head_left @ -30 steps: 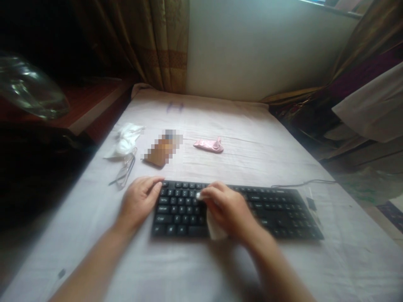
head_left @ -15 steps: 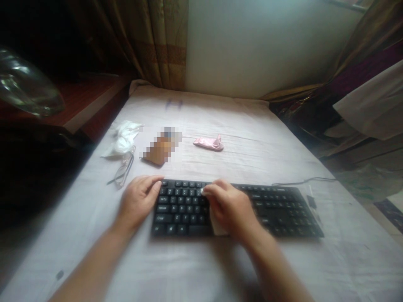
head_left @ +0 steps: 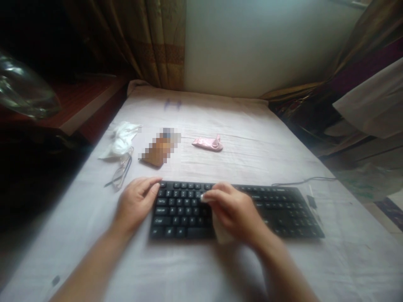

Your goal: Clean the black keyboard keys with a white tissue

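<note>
A black keyboard (head_left: 270,209) lies across a pale cloth-covered surface (head_left: 220,126). My left hand (head_left: 134,204) rests on the keyboard's left end, fingers curled over its top corner, steadying it. My right hand (head_left: 234,212) is closed on a small white cloth (head_left: 222,233), pressing it with the fingertips onto the keys left of the middle. Part of the cloth hangs out under the palm.
Behind the keyboard lie spectacles (head_left: 121,174), a crumpled white tissue (head_left: 121,138), a blurred brown object (head_left: 159,149) and a pink pouch (head_left: 208,143). A cable (head_left: 302,181) runs off right. A dark wooden ledge (head_left: 85,105) and curtains (head_left: 151,42) stand behind.
My right hand with the cloth has shifted slightly right and toward me along the keys. My left hand stays on the keyboard's left end.
</note>
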